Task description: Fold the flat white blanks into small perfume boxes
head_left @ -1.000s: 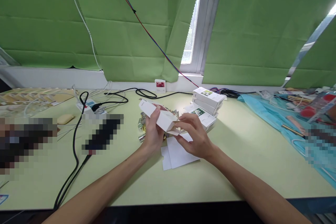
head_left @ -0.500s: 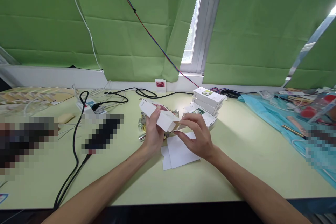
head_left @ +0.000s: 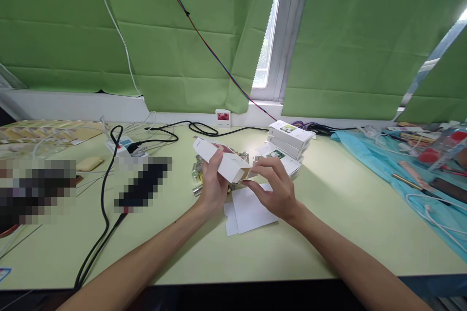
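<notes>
My left hand (head_left: 213, 182) grips the white box (head_left: 225, 161) tilted above the worktop (head_left: 314, 248), apparently steadying its open end for my right hand (head_left: 276, 188), fingers pinched at the flap (head_left: 247, 177).

The person's bare forearms reach in from the lower corners and converge. The left hand (head_left: 213, 182) is curled in a grip, its thumb raised on top. The right hand (head_left: 275, 189) bends at the wrist toward it, knuckles arched, thumb and index fingertips close together.
</notes>
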### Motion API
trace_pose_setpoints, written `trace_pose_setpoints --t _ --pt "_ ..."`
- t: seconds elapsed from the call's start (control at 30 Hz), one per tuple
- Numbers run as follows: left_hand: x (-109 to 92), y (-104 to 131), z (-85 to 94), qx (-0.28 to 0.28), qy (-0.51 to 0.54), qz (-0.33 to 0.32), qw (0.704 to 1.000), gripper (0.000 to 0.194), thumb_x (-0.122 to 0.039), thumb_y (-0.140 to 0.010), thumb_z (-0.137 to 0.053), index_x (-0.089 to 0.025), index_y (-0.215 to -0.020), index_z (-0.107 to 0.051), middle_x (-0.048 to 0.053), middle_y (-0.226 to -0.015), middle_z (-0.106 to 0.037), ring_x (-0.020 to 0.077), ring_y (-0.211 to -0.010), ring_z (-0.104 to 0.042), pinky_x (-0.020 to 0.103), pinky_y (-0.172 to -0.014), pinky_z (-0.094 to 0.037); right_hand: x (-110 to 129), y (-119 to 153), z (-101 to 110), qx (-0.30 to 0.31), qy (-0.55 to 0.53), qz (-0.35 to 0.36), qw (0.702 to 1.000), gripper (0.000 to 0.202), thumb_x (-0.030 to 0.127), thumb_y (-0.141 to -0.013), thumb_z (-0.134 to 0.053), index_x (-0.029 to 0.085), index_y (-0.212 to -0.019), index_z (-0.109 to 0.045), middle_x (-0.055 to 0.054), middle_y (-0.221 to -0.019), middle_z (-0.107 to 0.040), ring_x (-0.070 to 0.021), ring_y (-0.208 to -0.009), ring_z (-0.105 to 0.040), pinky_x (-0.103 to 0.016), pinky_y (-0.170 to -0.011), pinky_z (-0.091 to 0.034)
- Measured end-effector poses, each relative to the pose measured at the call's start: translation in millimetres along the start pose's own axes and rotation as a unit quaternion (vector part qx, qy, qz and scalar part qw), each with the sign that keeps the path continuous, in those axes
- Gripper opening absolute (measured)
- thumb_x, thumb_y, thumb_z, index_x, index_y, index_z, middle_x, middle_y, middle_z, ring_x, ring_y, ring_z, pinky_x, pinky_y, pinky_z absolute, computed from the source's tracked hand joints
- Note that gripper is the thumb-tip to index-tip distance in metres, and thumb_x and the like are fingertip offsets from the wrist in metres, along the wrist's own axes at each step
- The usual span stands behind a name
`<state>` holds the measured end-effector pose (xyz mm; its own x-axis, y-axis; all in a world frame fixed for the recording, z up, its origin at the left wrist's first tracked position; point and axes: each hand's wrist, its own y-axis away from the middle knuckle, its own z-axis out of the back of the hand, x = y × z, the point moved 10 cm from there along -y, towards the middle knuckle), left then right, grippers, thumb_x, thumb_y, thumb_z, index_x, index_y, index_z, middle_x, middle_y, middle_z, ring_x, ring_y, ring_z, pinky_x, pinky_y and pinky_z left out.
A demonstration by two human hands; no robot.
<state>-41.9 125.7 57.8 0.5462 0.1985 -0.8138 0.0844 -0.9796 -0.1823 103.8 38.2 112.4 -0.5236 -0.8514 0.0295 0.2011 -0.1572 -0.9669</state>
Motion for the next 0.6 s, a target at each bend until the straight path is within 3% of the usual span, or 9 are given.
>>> trace_pose_setpoints --t 0.6 --pt "3.0 -0.9 1.3 0.004 0.004 0.004 1.0 0.036 -0.053 -0.08 -0.075 -0.023 -0.093 -0.06 0.001 -0.084 -0.068 0.0207 -0.074 -0.068 0.032 -0.063 -0.048 5.4 -1.5 1.6 -0.001 -0.002 0.017 1.0 0.028 0.01 -0.091 -0.069 0.024 -0.115 -0.064 -0.007 -0.091 -0.064 -0.0183 -0.077 -0.059 -0.034 -0.065 -0.055"
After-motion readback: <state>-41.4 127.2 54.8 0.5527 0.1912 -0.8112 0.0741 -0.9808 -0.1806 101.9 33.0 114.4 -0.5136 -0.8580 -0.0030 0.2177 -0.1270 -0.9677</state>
